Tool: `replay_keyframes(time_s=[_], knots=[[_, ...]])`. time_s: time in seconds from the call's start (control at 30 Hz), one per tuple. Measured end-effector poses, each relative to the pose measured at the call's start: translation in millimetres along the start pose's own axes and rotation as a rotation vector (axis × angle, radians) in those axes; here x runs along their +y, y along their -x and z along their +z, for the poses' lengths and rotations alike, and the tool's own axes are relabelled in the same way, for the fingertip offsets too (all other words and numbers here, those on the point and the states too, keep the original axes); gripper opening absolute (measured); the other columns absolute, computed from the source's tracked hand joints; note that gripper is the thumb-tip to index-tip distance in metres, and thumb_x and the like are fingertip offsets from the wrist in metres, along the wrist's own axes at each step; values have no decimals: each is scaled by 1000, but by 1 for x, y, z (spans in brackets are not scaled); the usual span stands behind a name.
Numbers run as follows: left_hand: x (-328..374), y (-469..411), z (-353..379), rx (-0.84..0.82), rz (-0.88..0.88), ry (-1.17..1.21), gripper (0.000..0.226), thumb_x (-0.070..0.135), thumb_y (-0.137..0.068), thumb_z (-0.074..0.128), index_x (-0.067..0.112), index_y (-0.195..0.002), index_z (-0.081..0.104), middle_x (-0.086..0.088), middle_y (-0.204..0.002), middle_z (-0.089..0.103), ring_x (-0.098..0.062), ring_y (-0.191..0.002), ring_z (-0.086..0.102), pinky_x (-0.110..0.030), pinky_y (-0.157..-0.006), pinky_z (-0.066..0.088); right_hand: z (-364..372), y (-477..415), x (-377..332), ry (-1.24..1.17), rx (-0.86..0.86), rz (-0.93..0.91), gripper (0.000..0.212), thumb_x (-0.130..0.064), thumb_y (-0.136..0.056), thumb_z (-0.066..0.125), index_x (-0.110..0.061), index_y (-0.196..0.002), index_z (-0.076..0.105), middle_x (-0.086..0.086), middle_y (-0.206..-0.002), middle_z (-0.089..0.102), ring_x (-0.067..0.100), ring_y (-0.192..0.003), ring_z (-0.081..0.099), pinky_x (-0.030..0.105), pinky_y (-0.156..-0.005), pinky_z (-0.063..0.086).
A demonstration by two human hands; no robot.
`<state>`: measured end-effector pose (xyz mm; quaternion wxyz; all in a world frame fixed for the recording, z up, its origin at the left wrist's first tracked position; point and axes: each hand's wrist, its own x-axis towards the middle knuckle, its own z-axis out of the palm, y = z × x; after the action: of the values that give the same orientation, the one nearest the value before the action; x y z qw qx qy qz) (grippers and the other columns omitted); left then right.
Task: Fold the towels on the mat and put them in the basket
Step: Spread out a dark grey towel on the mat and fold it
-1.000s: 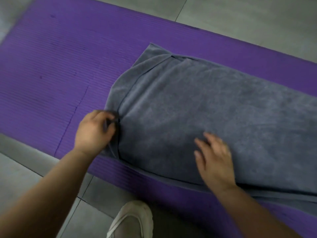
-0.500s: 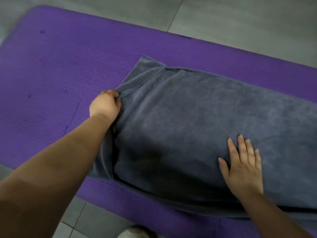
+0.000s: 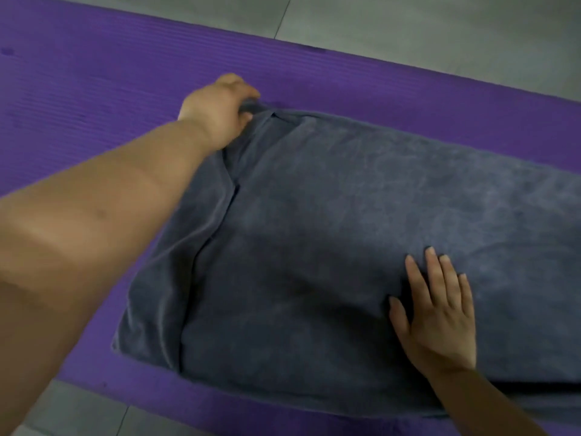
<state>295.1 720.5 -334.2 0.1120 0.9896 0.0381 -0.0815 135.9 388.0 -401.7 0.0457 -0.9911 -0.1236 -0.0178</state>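
A purple ribbed mat (image 3: 78,99) is seen laid across a grey tiled floor (image 3: 440,33), running from the left edge of the view to the right. A bare strip of mat is left at the far left, and over it a bare forearm is stretched from the lower left corner toward the upper middle. At its end the left hand (image 3: 217,108) is closed around the far left corner of a grey towel (image 3: 314,231), the cloth being bunched between the curled fingers and the thumb, so that the corner is gathered into a small ridge. The towel is spread flat on the mat, doubled over: along its left side a lower layer is exposed as a darker band, with the edge of the upper layer lying just inside it as a long seam-like line from the gripped corner down to the near edge. Further right, the right hand (image 3: 440,313) is laid palm down on the upper layer near the towel's near edge, fingers extended and only slightly spread, nothing being grasped. Beyond it the towel is carried on past the right border of the view, so its far end cannot be seen
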Motion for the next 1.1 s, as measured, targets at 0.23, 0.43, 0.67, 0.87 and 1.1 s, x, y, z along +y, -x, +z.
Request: replay_keyframes(time_s=[0.23,0.43,0.67,0.87,1.1], knots=[[20,-61,-7,-133,29,-15,31,15,-88,57,6,-118,60,-11,-108,67,-22,-105,59,-26,-87,43,-4,-2,0,2,-117,41,64,-53,-93,2,-13,-130,36,22,-132,51,31,-125,29,33,-112,3],[18,-59,8,-14,-98,267,49,18,-90,54,6,-136,40,-13,-136,44,-17,-121,50,-15,-101,29,-6,-3,-1,-6,-135,41,63,-52,-93,2,-13,-130,36,21,-132,51,31,-125,29,34,-111,4],[34,78,67,230,157,112,52,33,-87,47,4,-130,47,-29,-138,40,-41,-122,44,-43,-105,29,-11,-5,1,10,-184,37,59,-42,-77,35,-13,-128,38,22,-130,52,32,-123,31,36,-109,5],[44,131,77,-69,241,-183,61,46,-80,38,6,-124,54,-24,-126,55,-35,-118,50,-39,-103,29,-30,-10,14,62,-368,-93,64,-49,-79,35,-12,-132,42,18,-135,49,31,-127,36,38,-107,24],[124,122,9,-490,373,-530,57,47,-94,36,28,-144,19,6,-152,17,-13,-138,26,-21,-109,22,-128,-9,136,110,-609,-164,53,-31,-94,43,-24,-144,26,-3,-154,17,14,-139,24,23,-110,20]])
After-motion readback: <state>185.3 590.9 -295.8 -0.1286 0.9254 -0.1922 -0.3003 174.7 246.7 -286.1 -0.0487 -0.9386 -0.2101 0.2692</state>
